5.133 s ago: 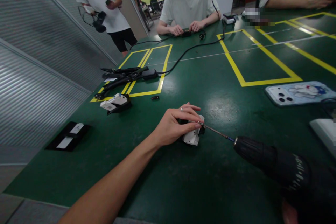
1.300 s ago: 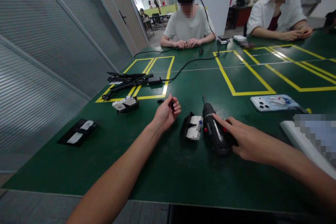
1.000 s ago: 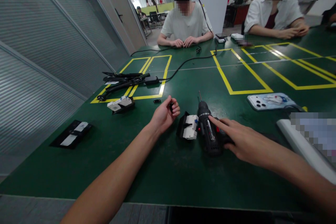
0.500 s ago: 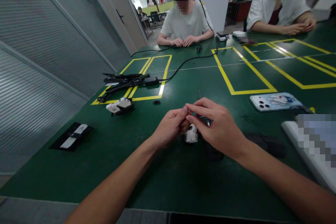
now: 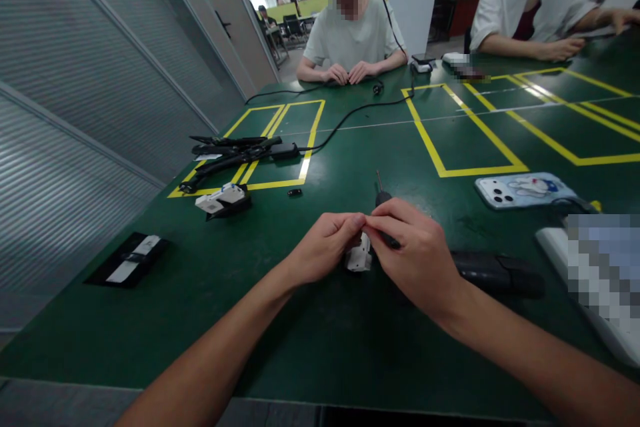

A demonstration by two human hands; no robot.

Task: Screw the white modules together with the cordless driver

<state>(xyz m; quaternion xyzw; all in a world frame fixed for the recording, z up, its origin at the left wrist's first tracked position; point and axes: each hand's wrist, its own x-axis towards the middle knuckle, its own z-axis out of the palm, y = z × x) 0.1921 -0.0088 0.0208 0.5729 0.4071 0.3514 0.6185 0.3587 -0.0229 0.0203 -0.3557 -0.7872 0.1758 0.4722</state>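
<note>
My left hand (image 5: 323, 247) is closed, its thumb and forefinger pressed together at the tips. Against those tips my right hand (image 5: 415, 243) pinches with thumb and fingers; whatever sits between them is too small or hidden to make out. Just below the fingertips shows a white plastic part (image 5: 359, 259), partly covered by my left hand. A screwdriver (image 5: 383, 198) with a dark handle and thin shaft points away from me, partly behind my right fingers. Whether it lies on the table or rests in the right hand, I cannot tell.
A black case-like object (image 5: 500, 273) lies right of my right hand. Beyond are a phone (image 5: 525, 191) and a white-edged device (image 5: 555, 253). Leftward lie a white-and-black part (image 5: 223, 200), a black pouch (image 5: 133, 260) and a folded black stand (image 5: 235, 153). Two people sit opposite.
Both hands stay fingertip to fingertip, and my right fingers have closed tighter. More of the screwdriver and the black case shows. The person at far right has spread their hands apart.
</note>
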